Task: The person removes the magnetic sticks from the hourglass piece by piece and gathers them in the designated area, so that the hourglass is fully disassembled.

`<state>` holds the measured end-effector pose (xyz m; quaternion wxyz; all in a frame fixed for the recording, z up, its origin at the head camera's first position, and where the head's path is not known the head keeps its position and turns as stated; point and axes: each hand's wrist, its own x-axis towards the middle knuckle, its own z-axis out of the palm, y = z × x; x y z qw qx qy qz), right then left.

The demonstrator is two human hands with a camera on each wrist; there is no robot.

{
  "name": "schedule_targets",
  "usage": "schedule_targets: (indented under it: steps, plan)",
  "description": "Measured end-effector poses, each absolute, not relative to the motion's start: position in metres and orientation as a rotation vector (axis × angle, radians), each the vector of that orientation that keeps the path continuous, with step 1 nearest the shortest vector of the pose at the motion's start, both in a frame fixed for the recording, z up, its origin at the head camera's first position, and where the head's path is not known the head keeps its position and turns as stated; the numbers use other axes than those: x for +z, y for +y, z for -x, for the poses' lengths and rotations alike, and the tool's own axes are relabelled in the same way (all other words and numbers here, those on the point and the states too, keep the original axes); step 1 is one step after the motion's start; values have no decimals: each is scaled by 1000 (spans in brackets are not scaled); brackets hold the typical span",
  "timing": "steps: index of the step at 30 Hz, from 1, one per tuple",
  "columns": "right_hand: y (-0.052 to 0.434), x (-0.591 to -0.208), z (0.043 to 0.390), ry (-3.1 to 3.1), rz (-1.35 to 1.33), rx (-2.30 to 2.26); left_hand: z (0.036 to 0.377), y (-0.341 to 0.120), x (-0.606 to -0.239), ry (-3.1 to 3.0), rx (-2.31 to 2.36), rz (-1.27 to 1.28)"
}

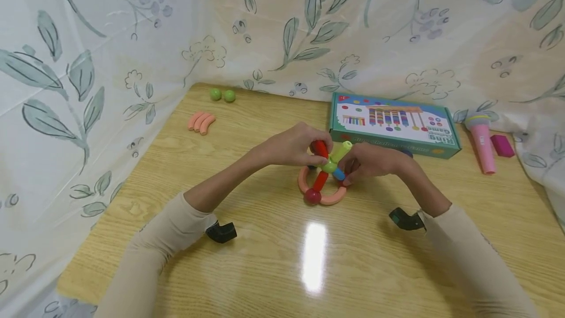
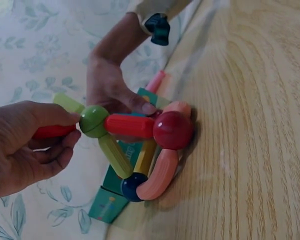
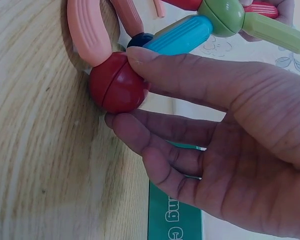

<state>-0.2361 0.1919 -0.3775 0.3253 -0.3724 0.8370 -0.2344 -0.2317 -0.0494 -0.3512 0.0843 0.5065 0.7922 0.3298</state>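
A toy frame of sticks and balls stands mid-table on a ring of pink curved pieces. A green ball forms its hub. My left hand pinches a red stick that joins the hub. Another red stick runs down to a red ball. In the right wrist view my right hand pinches a second red ball between thumb and finger, at the foot of the blue stick. Light green sticks also leave the hub.
A green game box lies just behind the frame. At the right sit a pink toy microphone and a magenta block. Two green balls and loose pink curved pieces lie back left. Leaf-print cloth surrounds the table.
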Motion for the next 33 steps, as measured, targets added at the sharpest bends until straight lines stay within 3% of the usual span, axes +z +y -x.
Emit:
schedule_targets:
  steps: [23,33]
  plan:
    - [192,-380,235,2197,956,-624,245,-98,-359,2567,1038,-1223]
    - [191,-378,235,2196,960,-620,247,-127,-359,2660,934,-924]
